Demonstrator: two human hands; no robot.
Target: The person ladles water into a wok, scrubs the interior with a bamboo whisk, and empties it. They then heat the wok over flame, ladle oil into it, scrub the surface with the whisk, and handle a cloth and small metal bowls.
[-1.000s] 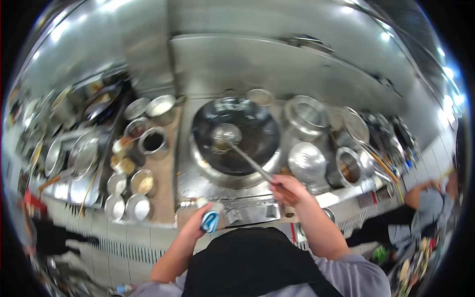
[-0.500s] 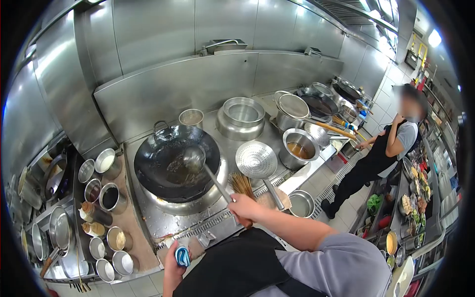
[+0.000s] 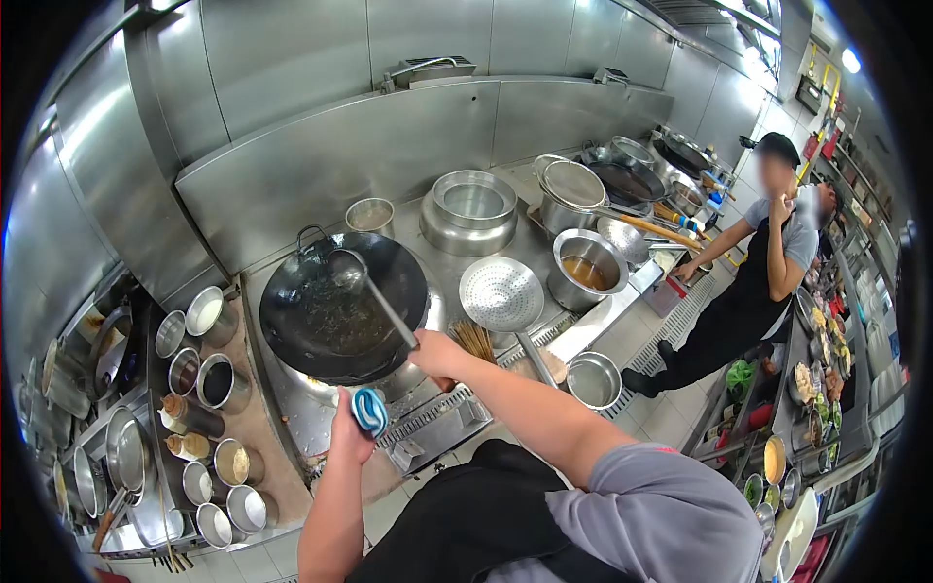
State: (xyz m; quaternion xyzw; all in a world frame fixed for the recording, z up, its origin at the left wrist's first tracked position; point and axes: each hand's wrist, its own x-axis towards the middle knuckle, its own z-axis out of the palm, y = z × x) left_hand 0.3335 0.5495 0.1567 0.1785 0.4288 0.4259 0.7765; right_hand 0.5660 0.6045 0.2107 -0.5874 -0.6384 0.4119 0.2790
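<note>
My right hand [image 3: 439, 357] is wrapped round the handle of a long metal ladle [image 3: 387, 307]. The ladle's bowl is at the far side of a black wok [image 3: 292, 335], which sits on the burner with a little dark liquid in its bottom. Near the wok's front rim, my left hand [image 3: 352, 432] is closed on a folded blue-and-white cloth [image 3: 369, 412]. Whether the cloth touches the wok, I cannot tell. Right of the wok lie a bamboo brush [image 3: 472, 339] and a perforated strainer [image 3: 501, 294].
Several seasoning tins [image 3: 223, 381] and squeeze bottles [image 3: 188, 446] stand on the left. Behind the strainer is a large metal pot [image 3: 469, 233]; right of it, a pot of brown liquid [image 3: 588, 273]. A person in a black apron [image 3: 731, 301] stands at right, another partly behind.
My right hand has moved left, and the ladle's bowl has shifted toward the wok's far rim. My left hand has risen with the cloth, closer to the wok. The person at right has shifted posture.
</note>
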